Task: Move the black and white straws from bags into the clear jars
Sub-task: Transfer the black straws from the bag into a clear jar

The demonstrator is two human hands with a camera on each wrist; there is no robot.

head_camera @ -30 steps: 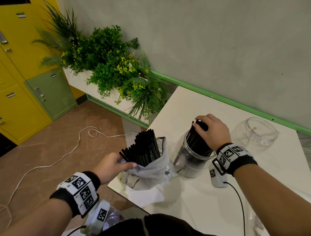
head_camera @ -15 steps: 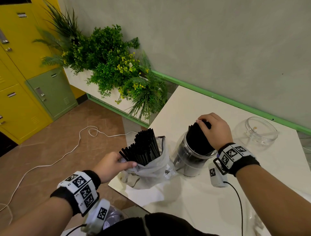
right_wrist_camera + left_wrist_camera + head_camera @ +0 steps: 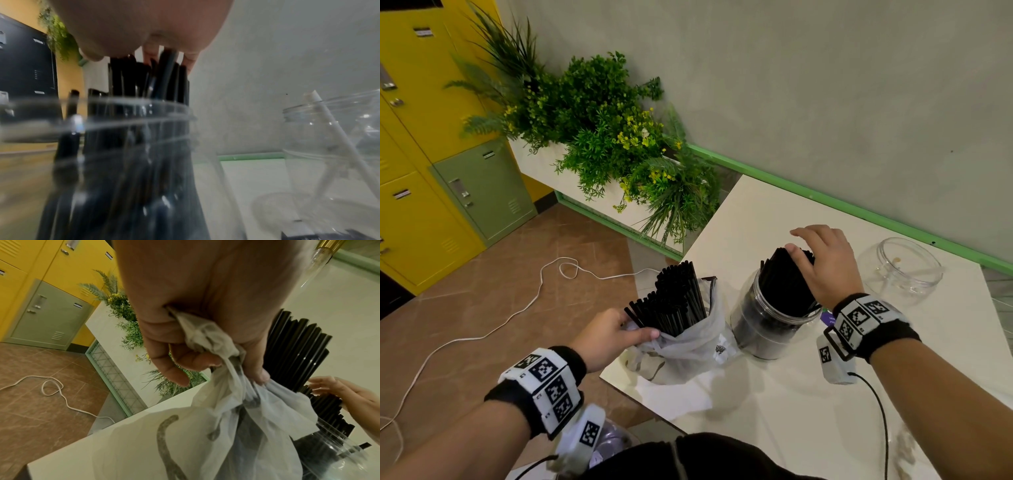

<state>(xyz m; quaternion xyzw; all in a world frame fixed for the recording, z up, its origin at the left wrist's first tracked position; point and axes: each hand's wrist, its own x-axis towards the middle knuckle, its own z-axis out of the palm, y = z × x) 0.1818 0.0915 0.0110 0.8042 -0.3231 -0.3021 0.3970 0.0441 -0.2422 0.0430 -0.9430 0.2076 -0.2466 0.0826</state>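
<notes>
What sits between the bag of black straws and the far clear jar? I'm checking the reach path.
In the head view, the jar of black straws stands between the bag and the far jar, with the right hand atop its straws.

White table fills 4 to 5 o'clock of head view, near corner at 6 o'clock. Grey wall at 12 to 2 o'clock, green skirting strip along its base. White planter with green foliage and yellow flowers at 10 to 11 o'clock. Yellow lockers at 9 to 10 o'clock, one green locker door among them. Brown tiled floor at 8 to 9 o'clock; white cable looped across it.
</notes>
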